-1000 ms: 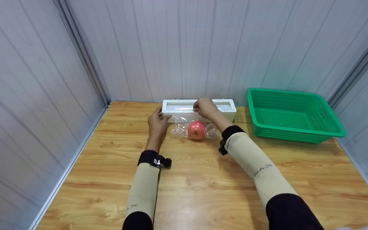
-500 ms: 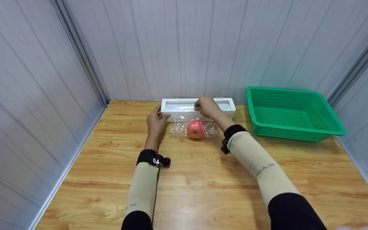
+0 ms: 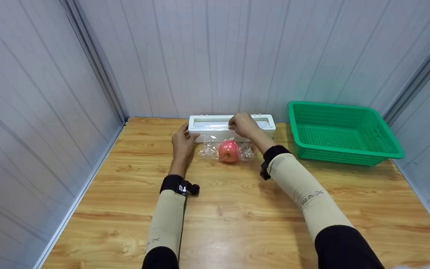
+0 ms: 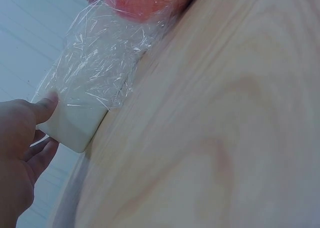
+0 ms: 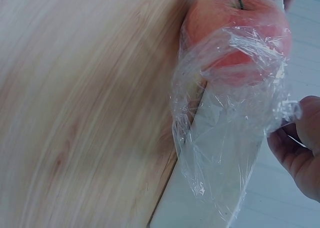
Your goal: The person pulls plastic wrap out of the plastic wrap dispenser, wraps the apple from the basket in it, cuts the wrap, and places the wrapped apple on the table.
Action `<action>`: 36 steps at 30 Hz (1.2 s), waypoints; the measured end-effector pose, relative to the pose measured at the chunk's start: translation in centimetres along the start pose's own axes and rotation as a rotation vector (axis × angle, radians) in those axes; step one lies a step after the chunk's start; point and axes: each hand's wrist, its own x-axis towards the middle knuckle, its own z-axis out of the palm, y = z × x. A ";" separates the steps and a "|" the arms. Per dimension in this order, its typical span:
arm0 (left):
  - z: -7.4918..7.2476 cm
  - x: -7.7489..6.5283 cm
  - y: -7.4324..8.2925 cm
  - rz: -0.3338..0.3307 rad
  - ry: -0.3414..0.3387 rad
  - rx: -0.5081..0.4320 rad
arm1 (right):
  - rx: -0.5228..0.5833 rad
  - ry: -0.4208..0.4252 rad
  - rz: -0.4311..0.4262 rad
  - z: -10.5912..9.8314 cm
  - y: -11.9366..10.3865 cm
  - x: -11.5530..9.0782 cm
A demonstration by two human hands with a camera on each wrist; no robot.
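Long white rectangular box (image 3: 207,137) with a recessed window in its top sits at the back of the light-brown wood-grain table (image 3: 218,216), just in front of the pale panelled wall (image 3: 222,56). Use the box as reference.

Left hand (image 3: 183,144): at the box's left end, thumb on the front face, fingers round the end, gripping it. Right hand (image 3: 243,125): above the box's front top edge, right of its middle, fingers bent, pinching the clear crinkled plastic film (image 3: 209,150). Hands are apart.

Round red apple (image 3: 228,151) rests directly in front of the box, near its middle, between the hands. Film drapes partly over it, bunches out on both sides and runs up across the box's front face. Right wrist view shows its dark stem. Whether it touches the box: can't tell.

Green rectangular perforated plastic basket (image 3: 349,151) stands near the box, to its right.
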 end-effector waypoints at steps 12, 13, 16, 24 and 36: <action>0.2 0.0 0.1 0.010 -0.006 0.005 | -0.002 0.001 0.017 -0.2 0.6 -0.5; 0.2 0.0 0.1 0.005 -0.006 0.003 | -0.005 0.001 0.021 -0.3 0.6 -0.5; 0.1 0.0 0.1 -0.002 -0.004 -0.001 | -0.006 -0.006 0.040 -0.3 0.7 -0.6; 0.5 0.0 0.0 -0.011 -0.004 -0.008 | 0.003 -0.029 0.072 -0.4 1.1 -0.8; 0.4 0.1 0.0 -0.019 -0.011 -0.009 | -0.057 -0.006 0.033 -0.7 2.2 -1.2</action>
